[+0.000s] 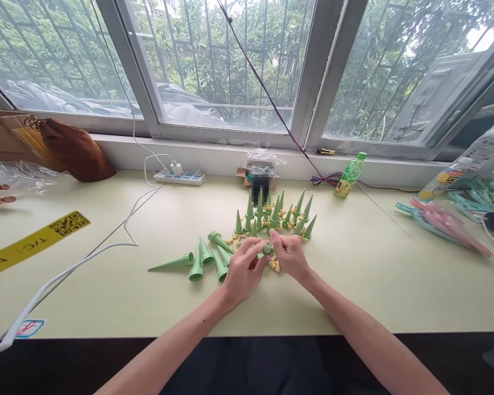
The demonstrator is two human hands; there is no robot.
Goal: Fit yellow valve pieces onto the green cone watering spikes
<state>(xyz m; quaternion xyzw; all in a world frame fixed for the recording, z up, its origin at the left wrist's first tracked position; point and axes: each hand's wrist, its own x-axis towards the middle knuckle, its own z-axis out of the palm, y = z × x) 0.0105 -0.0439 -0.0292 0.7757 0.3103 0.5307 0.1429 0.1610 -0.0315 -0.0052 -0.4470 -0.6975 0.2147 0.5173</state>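
My left hand (242,271) and my right hand (290,255) meet over the middle of the pale green table (354,285). Both pinch one small green cone piece (267,249) between their fingertips. Under my right hand lies a small heap of yellow parts (275,265). To the left of my hands several green cones (201,258) lie on their sides. Behind my hands several green cones (278,216) stand upright, points up, with yellow bits among them.
A white cable (78,263) runs from a power strip (179,176) across the left of the table. A yellow strip (28,244) lies far left. A green bottle (349,175) stands by the window. A bag of pink and teal plastic items (448,222) is at right.
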